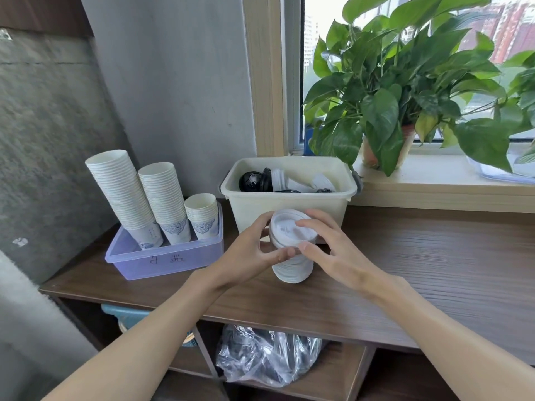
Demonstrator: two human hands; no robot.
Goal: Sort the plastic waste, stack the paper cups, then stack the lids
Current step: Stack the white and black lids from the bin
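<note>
Lids [293, 269] stand as a white stack on the table [434, 256], near centre, just before the beige bin [289, 204]. I see the left hand [252, 250] and right hand [330, 244], fingers curled round the stack's top. Paper cups [150, 198] stand nested in three columns in the purple tray [162, 261], far left. Loose lids [260, 180], black and white, lie in the bin; I judge lid stacking part done.
</note>
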